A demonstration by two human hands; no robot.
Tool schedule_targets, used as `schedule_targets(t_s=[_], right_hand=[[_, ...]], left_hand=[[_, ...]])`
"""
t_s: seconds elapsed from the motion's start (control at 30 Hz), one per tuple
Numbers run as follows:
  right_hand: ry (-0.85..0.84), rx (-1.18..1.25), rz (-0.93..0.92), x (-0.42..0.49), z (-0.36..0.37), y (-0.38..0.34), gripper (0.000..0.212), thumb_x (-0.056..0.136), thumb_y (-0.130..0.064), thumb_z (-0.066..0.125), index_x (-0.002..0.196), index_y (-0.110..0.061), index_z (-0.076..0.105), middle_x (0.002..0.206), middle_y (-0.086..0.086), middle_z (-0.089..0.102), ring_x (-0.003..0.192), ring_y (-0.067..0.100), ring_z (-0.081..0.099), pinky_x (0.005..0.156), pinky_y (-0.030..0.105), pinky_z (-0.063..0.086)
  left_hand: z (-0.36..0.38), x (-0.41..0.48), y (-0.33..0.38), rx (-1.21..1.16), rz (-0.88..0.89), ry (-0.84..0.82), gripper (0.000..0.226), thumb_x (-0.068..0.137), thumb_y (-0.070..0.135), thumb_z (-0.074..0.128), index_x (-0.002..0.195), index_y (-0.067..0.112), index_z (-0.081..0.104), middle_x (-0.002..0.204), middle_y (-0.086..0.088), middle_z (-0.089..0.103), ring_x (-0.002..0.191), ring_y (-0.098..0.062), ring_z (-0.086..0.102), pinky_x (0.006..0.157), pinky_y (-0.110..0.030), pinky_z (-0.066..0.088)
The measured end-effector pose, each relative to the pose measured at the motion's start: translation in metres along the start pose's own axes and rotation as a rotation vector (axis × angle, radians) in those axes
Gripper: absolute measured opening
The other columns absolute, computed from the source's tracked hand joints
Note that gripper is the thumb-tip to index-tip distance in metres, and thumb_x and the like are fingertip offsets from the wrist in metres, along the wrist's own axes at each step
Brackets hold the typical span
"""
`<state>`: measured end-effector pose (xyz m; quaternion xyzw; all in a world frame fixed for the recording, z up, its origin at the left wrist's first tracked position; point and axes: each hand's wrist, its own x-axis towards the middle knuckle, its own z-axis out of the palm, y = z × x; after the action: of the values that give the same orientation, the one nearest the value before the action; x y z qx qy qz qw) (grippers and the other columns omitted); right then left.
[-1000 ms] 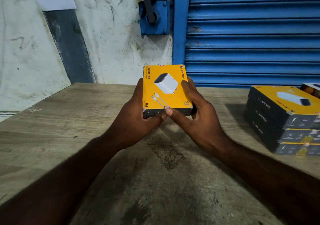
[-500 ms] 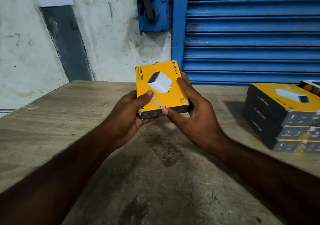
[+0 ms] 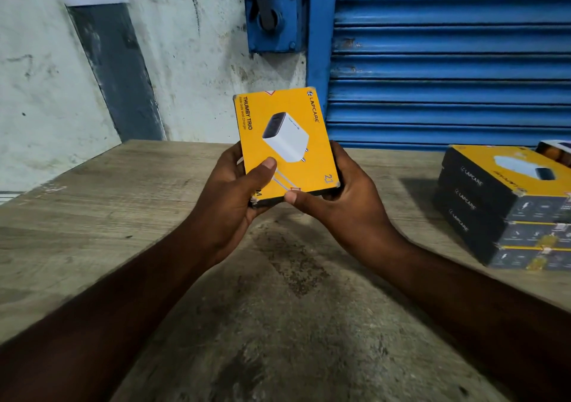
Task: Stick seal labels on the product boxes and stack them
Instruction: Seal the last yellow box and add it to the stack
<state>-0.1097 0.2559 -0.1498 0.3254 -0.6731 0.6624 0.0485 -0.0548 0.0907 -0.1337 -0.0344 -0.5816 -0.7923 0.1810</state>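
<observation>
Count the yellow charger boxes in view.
4 for sure: a held box gripped by the left hand and right hand above the table; three stacked at right: top box, middle box, bottom box. The cropped object behind may be a fifth.

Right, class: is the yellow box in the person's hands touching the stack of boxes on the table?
Apart. The head view shows the yellow box held up, with table visible between it and the stack.

The held box hides most fingers of left hand and right hand; the right edge cuts the box stack
</observation>
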Motion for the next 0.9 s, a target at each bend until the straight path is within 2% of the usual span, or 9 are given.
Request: schedule_targets(t_s=[0.13,0.23,0.33,0.43,0.53,0.67,0.73,0.8,0.9], right_hand=[[-0.013,0.098,0.093,0.000,-0.001,0.002,0.060,0.078,-0.006,0.084,0.132,-0.015,0.059,0.117,-0.002,0.074,0.104,0.013,0.072,0.088,0.029,0.059],[-0.029,0.204,0.185,0.000,0.000,0.006,0.062,0.072,-0.005,0.088,0.128,-0.012,0.063,0.116,0.004,0.075,0.106,0.024,0.072,0.093,0.041,0.057],[-0.077,0.356,0.264,-0.001,0.000,0.008,0.059,0.067,-0.002,0.082,0.123,-0.008,0.066,0.118,0.010,0.074,0.109,0.034,0.071,0.100,0.051,0.053],[-0.092,0.440,0.307,-0.002,-0.004,0.004,0.050,0.071,0.014,0.071,0.118,-0.003,0.068,0.113,0.012,0.076,0.105,0.034,0.072,0.093,0.045,0.057],[-0.090,0.491,0.308,-0.003,-0.004,0.000,0.050,0.071,0.017,0.066,0.117,-0.003,0.068,0.110,0.011,0.076,0.101,0.029,0.074,0.079,0.032,0.060],[-0.065,0.556,0.327,-0.001,-0.001,-0.002,0.038,0.084,0.009,0.062,0.122,0.002,0.064,0.110,0.013,0.076,0.095,0.024,0.075,0.073,0.027,0.060],[-0.057,0.611,0.337,0.002,-0.001,-0.003,0.033,0.094,-0.002,0.057,0.127,0.005,0.061,0.115,0.015,0.074,0.096,0.022,0.074,0.078,0.028,0.061],[-0.082,0.602,0.332,0.004,-0.002,-0.003,0.043,0.092,-0.014,0.060,0.132,0.003,0.059,0.124,0.015,0.071,0.104,0.021,0.072,0.090,0.029,0.059],[-0.157,0.430,0.264,0.004,-0.003,0.003,0.053,0.084,-0.020,0.073,0.133,-0.006,0.059,0.124,0.009,0.072,0.111,0.022,0.070,0.094,0.032,0.056]], left_hand=[[0.001,-0.001,0.000,0.013,-0.005,-0.011,0.063,0.085,0.018,0.063,0.145,0.011,0.043,0.135,-0.009,0.063,0.117,-0.030,0.067,0.078,-0.039,0.060],[0.001,-0.002,0.000,0.054,0.011,-0.043,0.061,0.087,0.017,0.062,0.144,0.013,0.042,0.133,-0.006,0.065,0.115,-0.027,0.068,0.079,-0.038,0.060],[0.003,-0.003,0.000,0.102,0.034,-0.077,0.057,0.090,0.012,0.059,0.143,0.016,0.041,0.125,-0.001,0.069,0.110,-0.022,0.069,0.080,-0.037,0.061],[0.005,-0.005,0.001,0.108,0.044,-0.106,0.066,0.082,0.016,0.062,0.143,0.016,0.038,0.115,0.004,0.072,0.105,-0.018,0.071,0.078,-0.033,0.060],[0.006,-0.005,0.002,0.114,0.040,-0.120,0.069,0.080,0.016,0.063,0.144,0.017,0.037,0.116,0.004,0.072,0.107,-0.019,0.070,0.079,-0.035,0.060],[0.005,-0.004,0.001,0.105,0.026,-0.100,0.060,0.088,0.014,0.060,0.144,0.016,0.040,0.121,0.003,0.070,0.106,-0.018,0.070,0.077,-0.038,0.060],[0.004,-0.004,0.001,0.088,0.010,-0.087,0.060,0.087,0.016,0.060,0.144,0.017,0.042,0.129,-0.002,0.067,0.110,-0.021,0.070,0.078,-0.038,0.060],[0.004,-0.003,0.001,0.083,-0.005,-0.073,0.058,0.089,0.015,0.060,0.144,0.017,0.042,0.130,-0.003,0.067,0.110,-0.023,0.070,0.079,-0.038,0.061],[0.002,-0.002,0.000,0.100,-0.015,-0.069,0.048,0.097,0.011,0.055,0.143,0.017,0.043,0.129,-0.004,0.067,0.111,-0.025,0.070,0.081,-0.039,0.061]])
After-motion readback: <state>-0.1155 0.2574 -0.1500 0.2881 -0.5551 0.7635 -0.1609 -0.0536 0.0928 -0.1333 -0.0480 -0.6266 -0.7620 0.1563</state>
